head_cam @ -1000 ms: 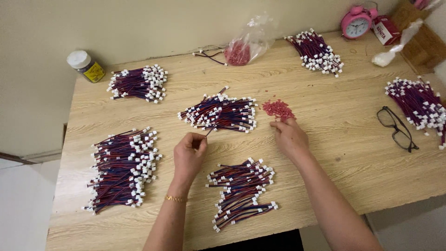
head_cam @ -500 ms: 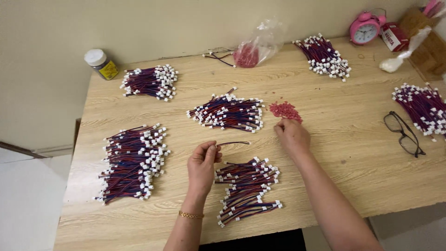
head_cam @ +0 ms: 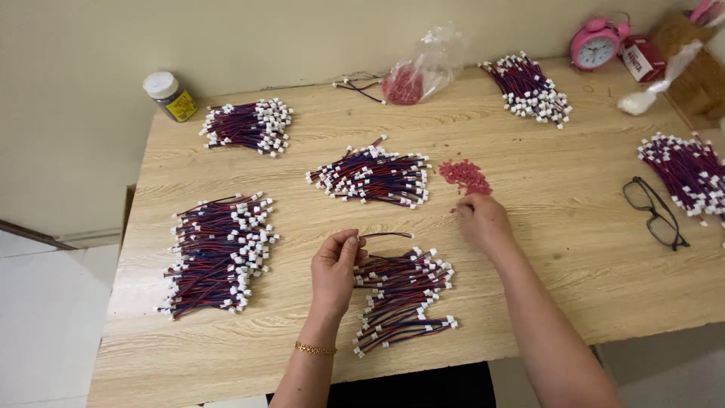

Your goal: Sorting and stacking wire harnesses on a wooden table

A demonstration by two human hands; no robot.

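Since the earlier frames the left hand (head_cam: 334, 266) has drawn back from the middle bundle (head_cam: 371, 178) toward the near bundle (head_cam: 400, 296), now carrying one wire (head_cam: 385, 235). The table (head_cam: 544, 249) holds more bundles at nine, eleven and one o'clock. The wire looks light, thin and floppy; it is best taken near an end. Thumb and forefinger pinch its left end, the rest trailing toward three o'clock. The right hand (head_cam: 482, 221) rests at the red pile (head_cam: 464, 174), fingertips curled down; whether they hold anything I cannot tell.
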